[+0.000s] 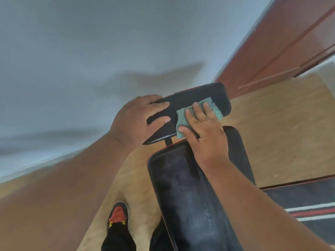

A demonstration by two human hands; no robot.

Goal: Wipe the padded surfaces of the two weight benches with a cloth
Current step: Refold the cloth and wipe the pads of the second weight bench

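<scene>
1. 2 bare hands work at the far end of a black weight bench, seen from the person's head camera looking down.
2. The right hand (204, 134) lies flat on a green cloth (213, 107), its fingers (196, 110) straight and spread, pressing the cloth onto the small head pad (204, 96) at the far end of the bench.
3. The cloth is bunched under the palm, with its edges showing beyond the fingertips and beside the thumb; it lies on the near right part of the head pad.
4. The left hand (137, 118) grips the left edge of the same pad, the thumb and 1 finger curled over onto its top face.
5. The long back pad (183, 192) runs from the person toward the head pad, with a narrow gap and a black metal post between the 2 pads; its surface looks streaked and dull, and thin red piping shows along its far edge.
6. A black shoe with an orange toe and yellow laces (118, 216) stands on the light wooden floor (281, 133) just left of the bench.
7. A dark mat with red and white stripes (311, 205) lies to the right, and a grey-white wall (90, 42) meets a reddish-brown door (290, 42) beyond.
</scene>
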